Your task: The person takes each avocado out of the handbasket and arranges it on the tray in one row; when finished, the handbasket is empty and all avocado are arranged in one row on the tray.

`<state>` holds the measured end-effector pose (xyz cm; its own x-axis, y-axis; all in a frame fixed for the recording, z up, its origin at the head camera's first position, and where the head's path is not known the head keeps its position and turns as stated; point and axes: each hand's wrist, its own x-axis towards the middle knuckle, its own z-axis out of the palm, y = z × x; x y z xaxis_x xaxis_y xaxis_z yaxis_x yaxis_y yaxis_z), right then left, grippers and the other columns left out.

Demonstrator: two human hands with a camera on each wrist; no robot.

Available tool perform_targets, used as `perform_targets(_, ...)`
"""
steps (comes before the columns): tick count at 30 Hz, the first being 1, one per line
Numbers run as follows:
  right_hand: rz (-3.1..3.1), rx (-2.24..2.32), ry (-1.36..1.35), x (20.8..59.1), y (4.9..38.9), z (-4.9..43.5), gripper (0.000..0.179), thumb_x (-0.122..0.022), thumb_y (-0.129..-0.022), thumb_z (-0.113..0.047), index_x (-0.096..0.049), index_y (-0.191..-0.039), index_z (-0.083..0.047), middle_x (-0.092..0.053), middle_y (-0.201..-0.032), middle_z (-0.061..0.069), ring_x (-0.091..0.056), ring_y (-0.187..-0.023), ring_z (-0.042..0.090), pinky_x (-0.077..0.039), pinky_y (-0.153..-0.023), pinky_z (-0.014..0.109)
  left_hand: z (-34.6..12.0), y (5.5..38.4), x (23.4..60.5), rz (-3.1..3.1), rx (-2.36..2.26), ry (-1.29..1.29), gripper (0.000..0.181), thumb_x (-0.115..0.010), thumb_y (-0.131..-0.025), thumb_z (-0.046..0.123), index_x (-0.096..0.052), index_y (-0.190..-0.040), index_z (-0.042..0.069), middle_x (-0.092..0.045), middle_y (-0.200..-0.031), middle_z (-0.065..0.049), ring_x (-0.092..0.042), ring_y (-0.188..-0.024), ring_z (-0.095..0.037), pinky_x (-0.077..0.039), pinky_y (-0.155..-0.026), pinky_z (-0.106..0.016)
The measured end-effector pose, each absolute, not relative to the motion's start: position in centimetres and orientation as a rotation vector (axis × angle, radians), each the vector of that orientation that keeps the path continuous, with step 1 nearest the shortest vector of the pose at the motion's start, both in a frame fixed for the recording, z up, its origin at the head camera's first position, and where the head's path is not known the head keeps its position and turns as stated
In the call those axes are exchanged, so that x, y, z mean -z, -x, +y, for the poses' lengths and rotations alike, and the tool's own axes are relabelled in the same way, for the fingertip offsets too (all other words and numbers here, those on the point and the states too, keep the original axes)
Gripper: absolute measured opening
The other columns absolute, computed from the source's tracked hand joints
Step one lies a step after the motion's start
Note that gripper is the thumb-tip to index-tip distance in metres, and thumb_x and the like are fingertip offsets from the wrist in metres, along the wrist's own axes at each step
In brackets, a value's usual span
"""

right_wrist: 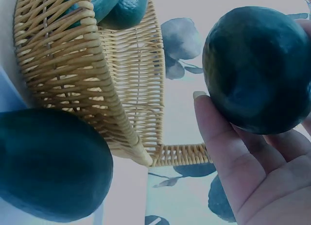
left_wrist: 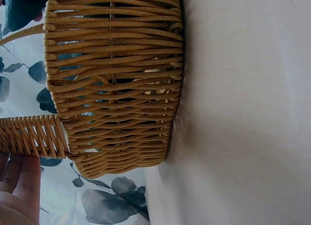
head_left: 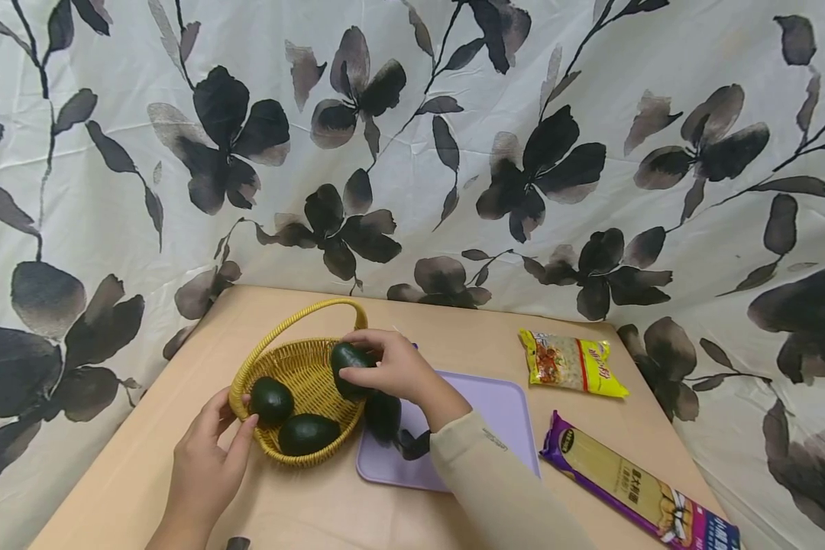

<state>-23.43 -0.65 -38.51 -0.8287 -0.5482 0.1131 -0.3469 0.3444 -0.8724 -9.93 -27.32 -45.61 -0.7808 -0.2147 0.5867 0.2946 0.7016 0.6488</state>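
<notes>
A dark green avocado [head_left: 346, 370] is in my right hand [head_left: 393, 368], gripped between thumb and fingers over the right rim of a yellow wicker basket [head_left: 309, 380]. In the right wrist view this avocado [right_wrist: 257, 69] is held up beside the basket wall. My left hand [head_left: 209, 454] holds the basket's left side, where the arched handle [left_wrist: 34, 136] joins the rim. Inside the basket lie two more avocados, one at the left [head_left: 271, 401] and one at the front [head_left: 308, 435]. Another avocado [head_left: 383, 417] rests on a lilac tray [head_left: 481, 386], partly hidden by my right hand.
Right of the tray lies a purple and gold food packet [head_left: 635, 481], set at a slant. Farther back is a yellow packet [head_left: 572, 363] with a clear window. A floral cloth [head_left: 440, 153] hangs behind the table [head_left: 330, 508].
</notes>
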Motion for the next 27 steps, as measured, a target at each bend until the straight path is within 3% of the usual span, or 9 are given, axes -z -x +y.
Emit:
perform_targets(7, 2.382, 1.564, 0.749, 38.5, 22.9, 0.8, 0.048, -0.085, -0.086, -0.031, -0.069, -0.130, -0.026, -0.070, -0.121, -0.004, -0.068, -0.106, 0.014, -0.062, -0.091, 0.033, -27.2, 9.8, 45.6, -2.255, 1.015, 0.066, 0.056, -0.077, -0.087, -0.006, -0.056, -0.138, 0.000, -0.068, -0.124, -0.016, -0.047, -0.121, 0.018, -0.044, -0.101, 0.000)
perform_targets(16, 2.343, 1.706, 0.664, 38.9, 22.6, 2.9, 0.051, -0.084, -0.086, -0.028, -0.067, -0.134, -0.021, -0.070, -0.122, -0.001, -0.068, -0.104, 0.020, -0.065, -0.080, 0.033, -27.1, 9.9, 45.7, -2.253, 1.014, 0.074, 0.057, -0.076, -0.087, -0.006, -0.055, -0.139, 0.000, -0.067, -0.126, -0.017, -0.045, -0.122, 0.020, -0.044, -0.101, 0.000)
perform_targets(27, 2.311, 1.816, 0.546, 40.9, 22.2, 5.0, 0.050, -0.084, -0.087, -0.021, -0.067, -0.134, -0.019, -0.071, -0.124, 0.004, -0.069, -0.105, 0.021, -0.065, -0.088, 0.036, -26.9, 9.7, 45.6, -2.245, 0.981, 0.062, 0.057, -0.077, -0.086, -0.007, -0.055, -0.138, -0.001, -0.068, -0.124, -0.017, -0.043, -0.121, 0.022, -0.042, -0.100, 0.002)
